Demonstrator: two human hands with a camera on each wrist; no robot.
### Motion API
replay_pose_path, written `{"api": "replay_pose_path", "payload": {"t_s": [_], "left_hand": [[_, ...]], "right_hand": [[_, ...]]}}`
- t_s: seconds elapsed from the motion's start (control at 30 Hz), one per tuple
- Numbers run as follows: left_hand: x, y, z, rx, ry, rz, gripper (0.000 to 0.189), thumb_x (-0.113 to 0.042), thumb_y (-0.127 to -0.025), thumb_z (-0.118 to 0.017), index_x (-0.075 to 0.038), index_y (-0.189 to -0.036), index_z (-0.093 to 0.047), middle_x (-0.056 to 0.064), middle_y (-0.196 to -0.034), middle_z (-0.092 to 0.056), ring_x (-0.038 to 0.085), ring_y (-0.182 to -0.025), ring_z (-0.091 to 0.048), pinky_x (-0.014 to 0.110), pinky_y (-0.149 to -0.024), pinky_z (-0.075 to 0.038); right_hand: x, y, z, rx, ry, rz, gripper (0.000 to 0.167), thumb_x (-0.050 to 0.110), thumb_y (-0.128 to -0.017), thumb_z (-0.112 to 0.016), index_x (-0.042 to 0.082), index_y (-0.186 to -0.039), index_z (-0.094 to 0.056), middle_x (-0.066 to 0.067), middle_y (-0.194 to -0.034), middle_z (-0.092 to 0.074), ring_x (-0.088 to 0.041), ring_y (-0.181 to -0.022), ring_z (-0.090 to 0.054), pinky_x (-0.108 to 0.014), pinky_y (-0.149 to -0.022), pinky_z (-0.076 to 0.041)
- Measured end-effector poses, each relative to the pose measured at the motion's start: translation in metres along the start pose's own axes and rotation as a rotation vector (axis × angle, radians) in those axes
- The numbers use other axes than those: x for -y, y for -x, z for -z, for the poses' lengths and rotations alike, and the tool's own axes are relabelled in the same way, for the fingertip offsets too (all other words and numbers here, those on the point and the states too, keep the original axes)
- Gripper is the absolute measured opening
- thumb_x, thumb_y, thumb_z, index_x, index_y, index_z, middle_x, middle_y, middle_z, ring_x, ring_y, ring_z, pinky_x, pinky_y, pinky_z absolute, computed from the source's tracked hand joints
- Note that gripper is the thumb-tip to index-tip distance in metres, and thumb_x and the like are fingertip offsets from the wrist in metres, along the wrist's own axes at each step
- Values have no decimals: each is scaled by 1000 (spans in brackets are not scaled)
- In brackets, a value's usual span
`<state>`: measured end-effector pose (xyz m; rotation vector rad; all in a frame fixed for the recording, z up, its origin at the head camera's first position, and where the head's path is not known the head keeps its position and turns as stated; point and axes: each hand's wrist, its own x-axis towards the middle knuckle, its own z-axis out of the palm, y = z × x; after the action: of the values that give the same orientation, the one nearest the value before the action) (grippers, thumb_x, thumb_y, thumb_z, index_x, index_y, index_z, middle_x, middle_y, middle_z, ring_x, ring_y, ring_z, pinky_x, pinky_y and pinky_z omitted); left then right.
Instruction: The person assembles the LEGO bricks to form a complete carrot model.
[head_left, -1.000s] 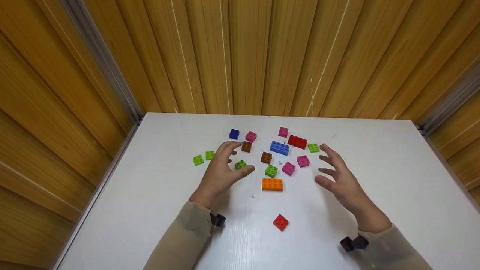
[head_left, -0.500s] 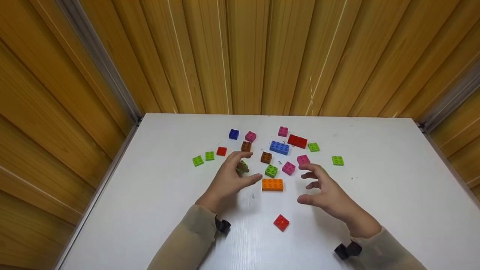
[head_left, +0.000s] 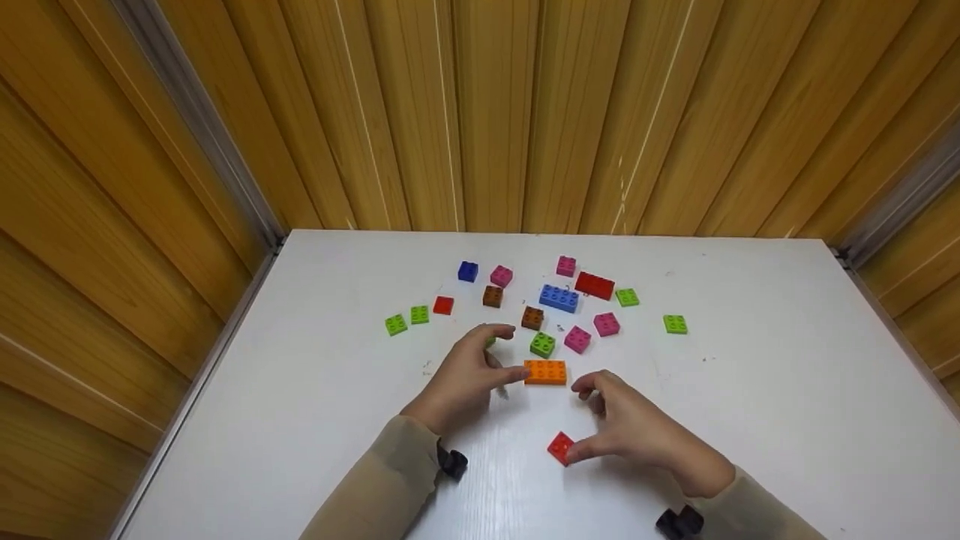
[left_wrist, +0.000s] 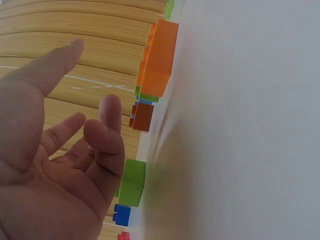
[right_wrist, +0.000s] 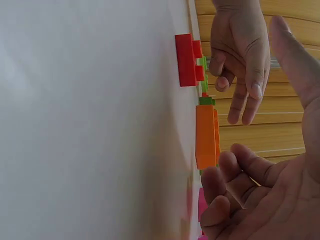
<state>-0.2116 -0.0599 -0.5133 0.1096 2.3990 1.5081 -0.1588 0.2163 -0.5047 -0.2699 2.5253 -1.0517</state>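
My left hand point(head_left: 461, 379) hovers over the table just left of an orange 2x4 toy brick point(head_left: 551, 373), its thumb tip overlapping the brick's left edge in the head view. The left wrist view shows that hand point(left_wrist: 60, 150) with fingers loosely bent and nothing between them. A green brick point(left_wrist: 133, 182) beyond it is mostly hidden by the hand in the head view. My right hand point(head_left: 641, 431) is spread above a small red brick point(head_left: 559, 447), the thumb overlapping its right corner. From the right wrist, the red brick point(right_wrist: 186, 61) appears apart from the loosely bent fingers.
Behind the orange brick lie several loose bricks, among them a green one point(head_left: 542, 344), a pink one point(head_left: 577, 340) and a blue one point(head_left: 559, 298). Lime bricks point(head_left: 675, 324) lie farther out on the white table point(head_left: 787, 390). Wood-patterned walls point(head_left: 495, 112) enclose the back and sides.
My right hand has moved left and toward me, from beside the far-right lime brick to above the small red brick. My left hand has shifted right and nearer, uncovering a red brick.
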Motion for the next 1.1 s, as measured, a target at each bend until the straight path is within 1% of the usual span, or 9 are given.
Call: {"api": "replay_pose_path", "payload": {"t_s": [0.13, 0.23, 0.43, 0.63, 0.73, 0.83, 0.9, 0.97, 1.1], "left_hand": [[1, 0, -2, 32, 3, 12, 71, -39, -94, -95, -32, -157, -64, -1, -153, -63, 22, -84, -70, 33, -81, -61], [2, -1, -3, 39, -7, 19, 66, -37, -94, -95, -31, -154, -67, -3, -152, -65, 22, -83, -70, 32, -81, -61], [4, -3, -6, 44, -33, 7, 55, -34, -95, -94, -28, -146, -73, -4, -144, -68, 20, -85, -70, 31, -82, -64], [6, -6, -8, 50, -56, 7, 47, -31, -97, -92, -27, -141, -76, -1, -149, -68, 19, -88, -71, 30, -82, -64], [7, -6, -9, 46, -67, 5, 45, -30, -97, -92, -27, -140, -77, -1, -149, -70, 19, -96, -70, 31, -86, -65], [9, -6, -11, 41, -85, -13, 41, -29, -98, -91, -27, -137, -79, -2, -146, -73, 19, -112, -69, 34, -98, -66], [10, -6, -13, 38, -97, -25, 40, -28, -98, -91, -26, -136, -80, -3, -144, -74, 20, -123, -69, 37, -107, -65], [10, -5, -14, 36, -113, -41, 39, -26, -99, -90, -25, -137, -80, -3, -143, -76, 21, -130, -68, 40, -114, -62], [10, -7, -16, 38, -122, -56, 38, -22, -101, -88, -23, -138, -81, -2, -142, -77, 23, -135, -68, 45, -120, -59]], "right_hand": [[-3, -1, -2, 25, 92, 55, 76, 48, -70, -109, 17, -128, -71, 1, -122, -68, -21, -114, -60, -42, -106, -57], [-4, -1, -2, 50, 121, 75, 64, 48, -73, -108, 19, -119, -75, 4, -113, -69, -19, -109, -60, -39, -101, -57], [-2, -4, -6, 65, 165, 74, 54, 53, -74, -106, 24, -109, -77, 8, -105, -70, -18, -103, -60, -41, -100, -58], [-1, -4, -9, 70, 199, 96, 46, 51, -75, -106, 25, -102, -78, 9, -97, -69, -19, -99, -58, -37, -94, -54], [-2, -4, -10, 70, 201, 93, 41, 47, -78, -105, 26, -101, -79, 9, -95, -69, -19, -99, -58, -36, -92, -54], [-3, -5, -10, 63, 202, 97, 35, 44, -81, -103, 26, -101, -81, 11, -95, -70, -18, -98, -59, -35, -91, -54], [-4, -6, -10, 59, 196, 104, 31, 41, -83, -102, 26, -102, -83, 12, -96, -71, -17, -99, -60, -36, -93, -56], [-5, -6, -9, 53, 188, 108, 29, 39, -85, -100, 25, -105, -85, 13, -98, -73, -16, -100, -61, -38, -96, -57], [-8, -8, -7, 33, 170, 106, 29, 37, -88, -99, 24, -112, -87, 13, -103, -76, -15, -103, -62, -41, -99, -58]]}}
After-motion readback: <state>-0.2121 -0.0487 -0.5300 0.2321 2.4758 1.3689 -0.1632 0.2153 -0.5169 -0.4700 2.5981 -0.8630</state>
